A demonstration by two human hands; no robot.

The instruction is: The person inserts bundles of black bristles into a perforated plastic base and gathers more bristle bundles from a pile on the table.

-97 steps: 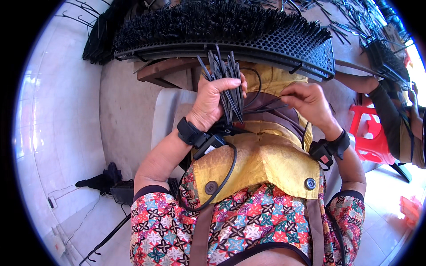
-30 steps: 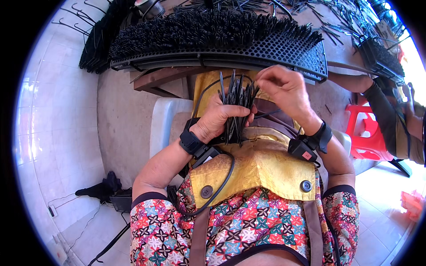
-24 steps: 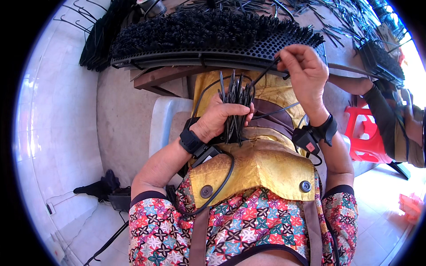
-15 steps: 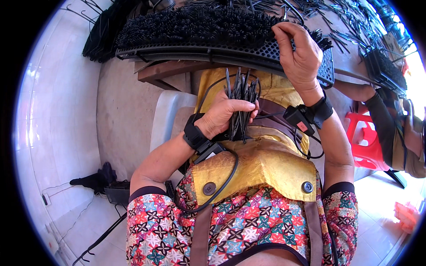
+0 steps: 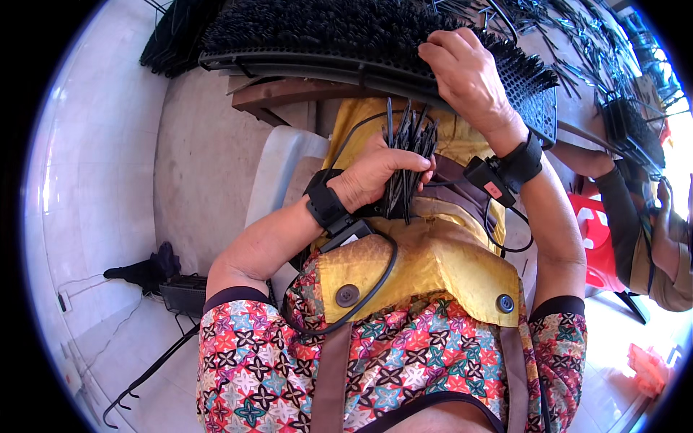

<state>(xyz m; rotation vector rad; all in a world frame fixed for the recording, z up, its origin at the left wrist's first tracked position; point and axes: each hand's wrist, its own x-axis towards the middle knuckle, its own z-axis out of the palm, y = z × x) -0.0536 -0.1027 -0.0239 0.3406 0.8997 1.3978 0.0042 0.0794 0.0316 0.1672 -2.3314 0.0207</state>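
A bundle of thin black sticks [image 5: 410,162] stands in my left hand [image 5: 367,175], thumb wrapped across its front, above my apron. My right hand [image 5: 473,83] is over the front edge of a black perforated rack [image 5: 538,108]. Its thumb and fingers are pinched together at the standing sticks; whatever is between the fingertips is too small or hidden to make out. Short black sticks [image 5: 310,30] stand upright and densely packed across most of the rack, while bare holes show at its right end.
A wooden frame [image 5: 271,94] supports the rack. Loose black sticks [image 5: 570,36] are scattered beyond it on the right. Another filled rack [image 5: 626,133] and a red stool [image 5: 599,242] are near a co-worker's arm [image 5: 624,209] at the right. A pale chair [image 5: 278,169] is behind my left arm.
My right hand has moved slightly left along the rack and turned, its fingers lower among the sticks. The left hand still holds the bundle; the whole view has shifted a little.
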